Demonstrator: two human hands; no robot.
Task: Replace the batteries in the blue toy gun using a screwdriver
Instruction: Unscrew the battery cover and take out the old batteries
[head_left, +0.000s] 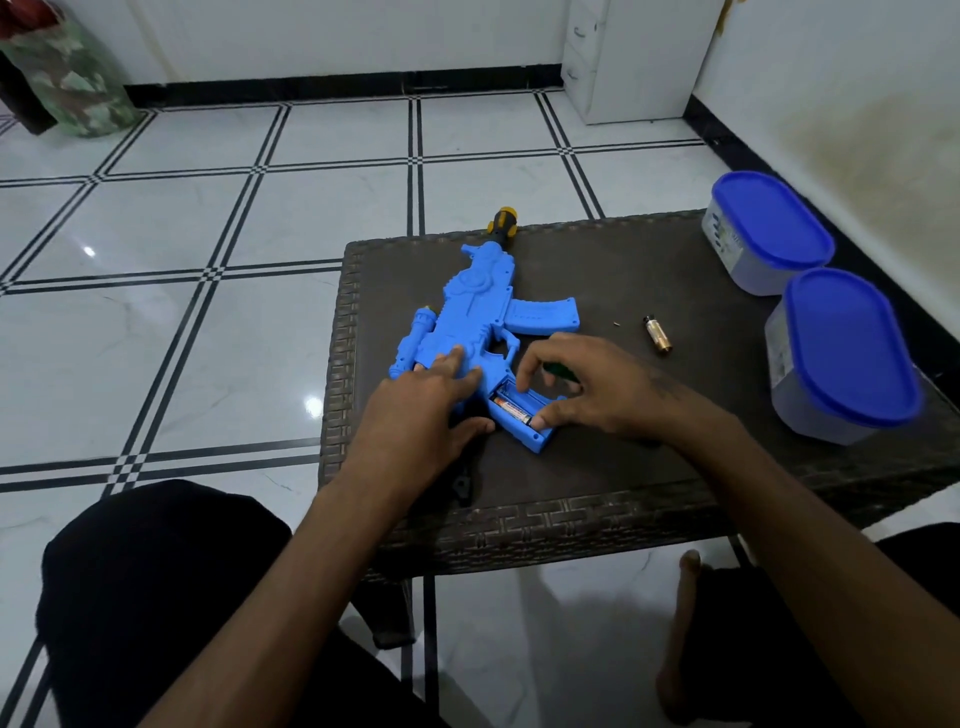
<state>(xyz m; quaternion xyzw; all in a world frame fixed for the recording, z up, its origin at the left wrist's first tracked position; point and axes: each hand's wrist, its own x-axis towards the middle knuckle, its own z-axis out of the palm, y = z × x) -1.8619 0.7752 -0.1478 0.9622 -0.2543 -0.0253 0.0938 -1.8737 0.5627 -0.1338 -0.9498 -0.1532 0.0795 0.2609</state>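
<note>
A: The blue plastic toy gun (483, 322) lay flat on the dark woven table (649, 280), muzzle pointing away from you, its grip toward you with the battery bay uncovered.

B: And the cell?

A: A slim cylindrical battery with an orange label (511, 409) sat in that bay, its long axis running along the grip, from upper left down to lower right. Your right hand (592, 389) was the nearer one: index fingertip at the far end of the bay, thumb at the cell's near end, pinching it lengthwise. I judged you were seating it or prying it out; I couldn't say which.

B: The left?

A: Your left hand (421, 405) lay spread and flat on the gun's body, gripping nothing, just pinning it. A loose gold-coloured battery (657, 335) lay well apart, to the right.
</note>
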